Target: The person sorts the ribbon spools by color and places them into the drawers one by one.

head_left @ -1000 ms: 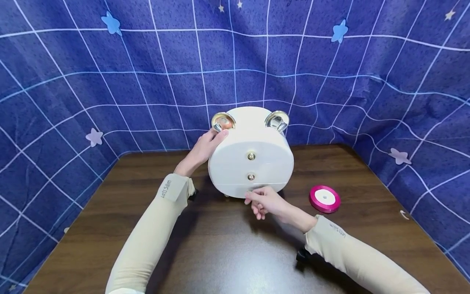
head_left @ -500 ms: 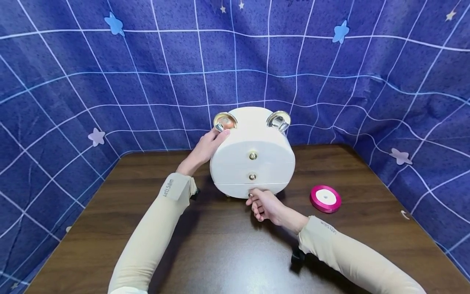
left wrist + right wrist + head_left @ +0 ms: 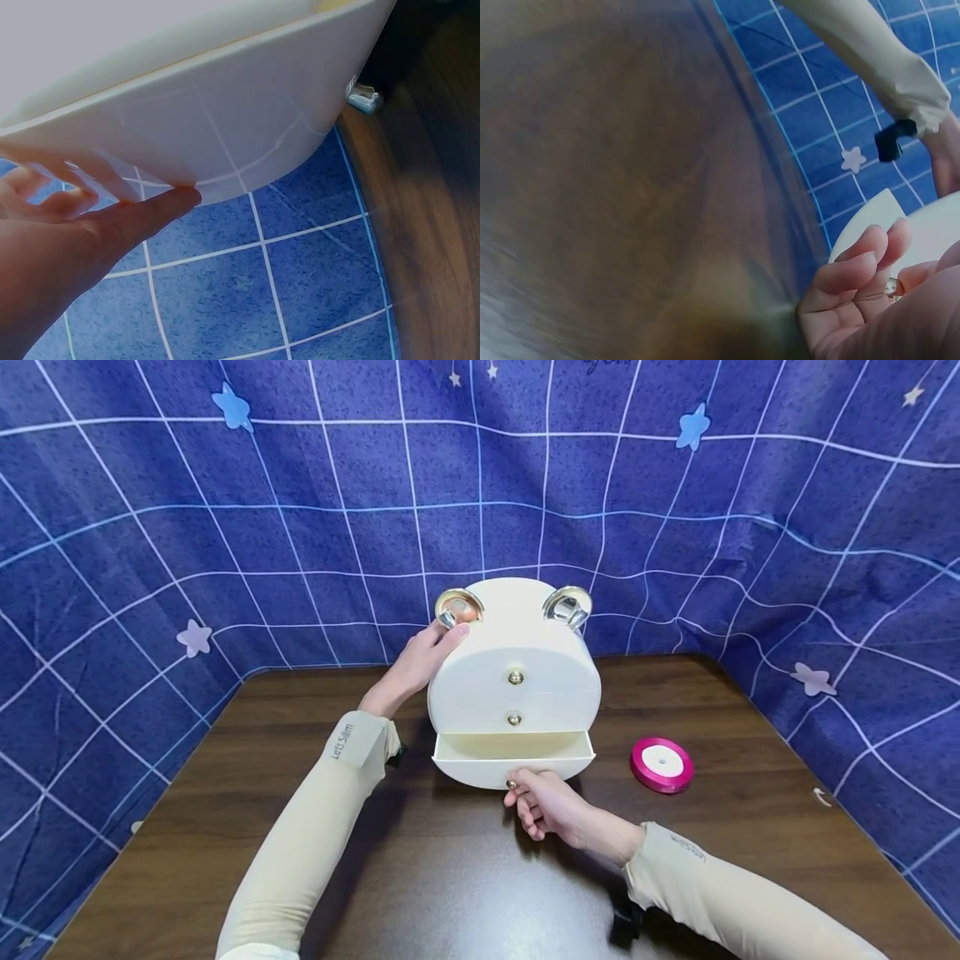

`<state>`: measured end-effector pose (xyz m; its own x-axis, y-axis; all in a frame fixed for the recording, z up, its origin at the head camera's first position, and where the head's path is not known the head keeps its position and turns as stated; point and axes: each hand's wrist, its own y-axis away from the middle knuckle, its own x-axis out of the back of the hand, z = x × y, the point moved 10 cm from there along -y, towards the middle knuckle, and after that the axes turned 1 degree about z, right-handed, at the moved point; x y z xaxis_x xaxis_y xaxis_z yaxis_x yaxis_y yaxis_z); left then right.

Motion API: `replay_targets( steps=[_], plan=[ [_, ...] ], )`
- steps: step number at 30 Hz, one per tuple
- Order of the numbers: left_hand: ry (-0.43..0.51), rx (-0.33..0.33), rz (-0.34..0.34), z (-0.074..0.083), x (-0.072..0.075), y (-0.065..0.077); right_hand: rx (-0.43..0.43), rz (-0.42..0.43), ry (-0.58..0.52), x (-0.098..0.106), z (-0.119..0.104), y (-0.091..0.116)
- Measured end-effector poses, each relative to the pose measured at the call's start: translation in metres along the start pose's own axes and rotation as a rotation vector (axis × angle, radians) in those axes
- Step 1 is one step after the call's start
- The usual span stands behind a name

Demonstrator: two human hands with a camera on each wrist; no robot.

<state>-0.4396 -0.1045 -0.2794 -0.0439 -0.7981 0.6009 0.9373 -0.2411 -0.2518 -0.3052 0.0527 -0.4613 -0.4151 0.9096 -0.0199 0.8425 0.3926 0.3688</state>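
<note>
A white rounded storage box (image 3: 517, 618) with two shiny ear-like pieces and gold knobs stands on the table. Its bottom drawer (image 3: 472, 770) is pulled partway out, and the inside looks bare. My right hand (image 3: 551, 806) pinches that drawer's knob (image 3: 512, 785) between thumb and finger; the gold knob (image 3: 891, 288) shows past the curled fingers in the right wrist view. My left hand (image 3: 417, 664) rests on the box's upper left side, just below the left ear (image 3: 457, 607). In the left wrist view the straight thumb (image 3: 161, 210) touches the smooth white wall.
A pink ribbon spool (image 3: 662, 765) with a white core lies on the table right of the box. Two upper knobs (image 3: 515, 677) sit on the box front. The brown wooden table (image 3: 420, 877) meets a blue patterned cloth (image 3: 360, 527) at the back and sides.
My right hand has taken hold of the bottom drawer's knob and drawn it toward me, so the drawer has slid out. The left hand stays on the box.
</note>
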Motion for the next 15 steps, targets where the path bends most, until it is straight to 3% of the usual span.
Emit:
replay_targets(
  steps=[15],
  plan=[
    [-0.002,0.011,-0.016,0.000,-0.001,0.001,0.010,-0.051,0.010,-0.012,0.013,0.035]
  ],
)
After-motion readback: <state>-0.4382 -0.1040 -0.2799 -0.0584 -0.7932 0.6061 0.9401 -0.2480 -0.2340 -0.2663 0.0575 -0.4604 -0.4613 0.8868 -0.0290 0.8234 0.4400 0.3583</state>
